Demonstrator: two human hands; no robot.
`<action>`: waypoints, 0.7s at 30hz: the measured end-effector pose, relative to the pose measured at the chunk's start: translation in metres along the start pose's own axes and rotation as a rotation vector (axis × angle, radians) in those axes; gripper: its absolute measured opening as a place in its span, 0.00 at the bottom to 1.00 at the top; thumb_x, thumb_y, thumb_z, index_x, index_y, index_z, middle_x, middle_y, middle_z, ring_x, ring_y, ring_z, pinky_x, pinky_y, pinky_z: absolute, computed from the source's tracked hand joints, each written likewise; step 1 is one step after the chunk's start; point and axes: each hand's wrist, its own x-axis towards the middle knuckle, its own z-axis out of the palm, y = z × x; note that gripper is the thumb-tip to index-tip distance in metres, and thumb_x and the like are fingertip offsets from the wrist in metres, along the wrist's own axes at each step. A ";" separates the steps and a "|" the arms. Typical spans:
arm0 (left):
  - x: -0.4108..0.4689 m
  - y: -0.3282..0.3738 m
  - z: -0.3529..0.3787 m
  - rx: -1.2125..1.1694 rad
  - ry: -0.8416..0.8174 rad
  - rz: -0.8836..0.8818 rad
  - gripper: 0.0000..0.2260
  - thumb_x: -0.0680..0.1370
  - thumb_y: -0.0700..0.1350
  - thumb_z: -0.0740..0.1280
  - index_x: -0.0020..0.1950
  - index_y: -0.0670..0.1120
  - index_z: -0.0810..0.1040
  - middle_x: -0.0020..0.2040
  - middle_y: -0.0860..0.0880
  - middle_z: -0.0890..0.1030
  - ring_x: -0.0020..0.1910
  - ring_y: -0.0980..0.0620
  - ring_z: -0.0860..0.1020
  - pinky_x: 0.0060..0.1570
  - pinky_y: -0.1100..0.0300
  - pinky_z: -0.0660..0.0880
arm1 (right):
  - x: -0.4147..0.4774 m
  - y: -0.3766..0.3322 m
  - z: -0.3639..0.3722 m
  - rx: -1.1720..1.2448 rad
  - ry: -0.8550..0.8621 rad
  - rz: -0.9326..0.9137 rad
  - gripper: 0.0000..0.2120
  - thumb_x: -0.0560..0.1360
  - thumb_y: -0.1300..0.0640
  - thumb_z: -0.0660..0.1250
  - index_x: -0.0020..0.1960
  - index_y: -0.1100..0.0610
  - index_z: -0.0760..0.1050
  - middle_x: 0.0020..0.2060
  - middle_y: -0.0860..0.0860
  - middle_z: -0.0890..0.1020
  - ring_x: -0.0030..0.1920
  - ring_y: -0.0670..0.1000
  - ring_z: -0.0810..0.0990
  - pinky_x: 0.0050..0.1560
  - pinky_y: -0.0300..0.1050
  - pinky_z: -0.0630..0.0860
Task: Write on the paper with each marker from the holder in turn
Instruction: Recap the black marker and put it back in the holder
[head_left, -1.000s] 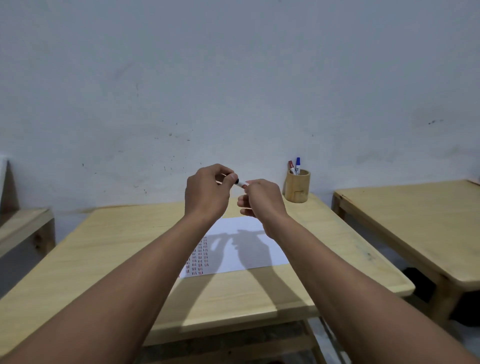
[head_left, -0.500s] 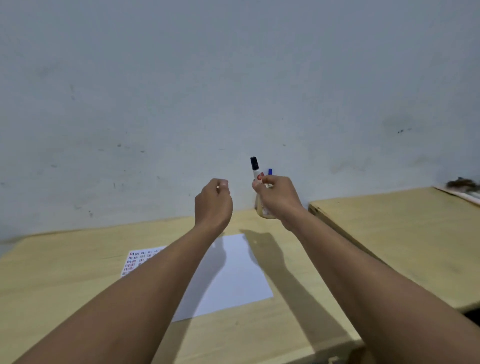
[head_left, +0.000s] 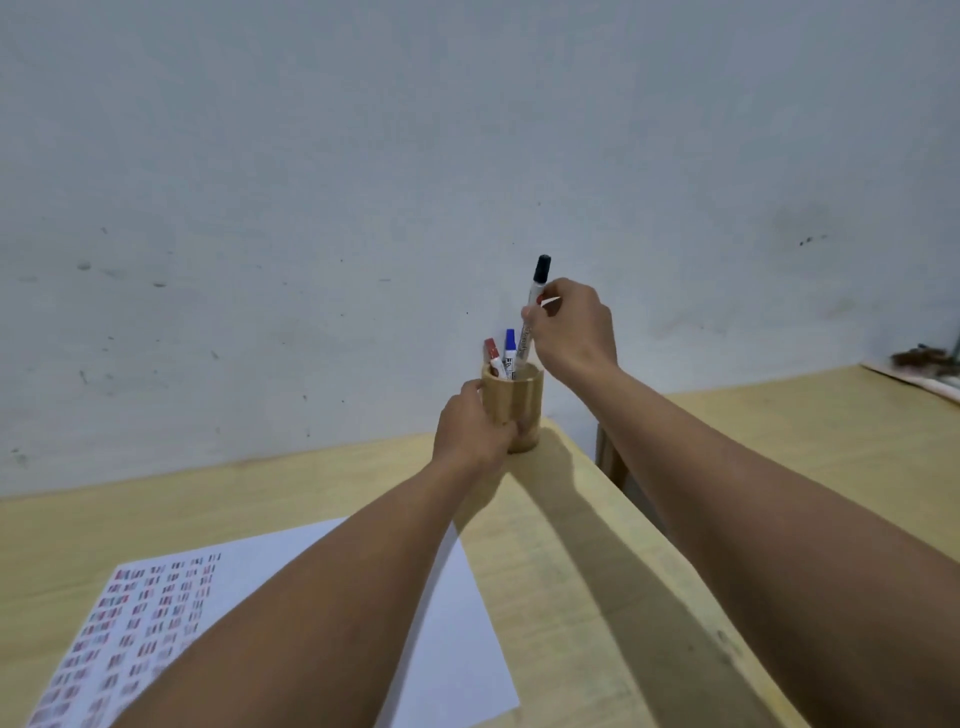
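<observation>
A round wooden holder (head_left: 525, 402) stands at the table's far right corner by the wall. My left hand (head_left: 470, 431) is wrapped around its left side. My right hand (head_left: 571, 327) pinches a black-capped marker (head_left: 535, 301), held upright with its lower end inside the holder's mouth. A red-capped marker (head_left: 492, 354) and a blue-capped marker (head_left: 509, 348) stand in the holder. The white paper (head_left: 457, 639) lies near me on the table, its left part filled with rows of small red and dark marks; my left forearm crosses over it.
The light wooden table (head_left: 582, 571) ends close to the right of the holder. A second wooden table (head_left: 810, 415) stands to the right across a narrow gap. A pale scuffed wall (head_left: 363, 182) rises right behind the holder.
My right hand carried the capped black marker from above the paper to the holder and lowered its end in. My left hand let go of the marker and took hold of the holder.
</observation>
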 end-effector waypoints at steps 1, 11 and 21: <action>0.004 -0.001 0.005 0.000 0.017 0.009 0.26 0.74 0.47 0.73 0.71 0.45 0.70 0.61 0.46 0.80 0.56 0.45 0.79 0.50 0.55 0.76 | 0.003 0.005 0.003 -0.017 -0.012 0.007 0.08 0.80 0.56 0.66 0.58 0.55 0.79 0.45 0.50 0.82 0.34 0.42 0.77 0.34 0.40 0.70; 0.017 -0.016 0.021 -0.046 0.064 0.016 0.19 0.77 0.40 0.66 0.68 0.47 0.71 0.56 0.51 0.78 0.49 0.51 0.76 0.38 0.64 0.70 | 0.014 0.043 0.029 -0.103 -0.190 0.140 0.14 0.76 0.56 0.66 0.51 0.66 0.82 0.38 0.57 0.83 0.35 0.53 0.76 0.36 0.45 0.72; 0.009 -0.008 0.014 -0.089 0.051 -0.037 0.25 0.78 0.46 0.71 0.73 0.46 0.68 0.65 0.46 0.78 0.55 0.48 0.78 0.44 0.62 0.72 | 0.000 0.037 0.019 -0.157 -0.194 0.145 0.16 0.75 0.57 0.72 0.54 0.69 0.81 0.44 0.63 0.84 0.42 0.61 0.82 0.41 0.50 0.79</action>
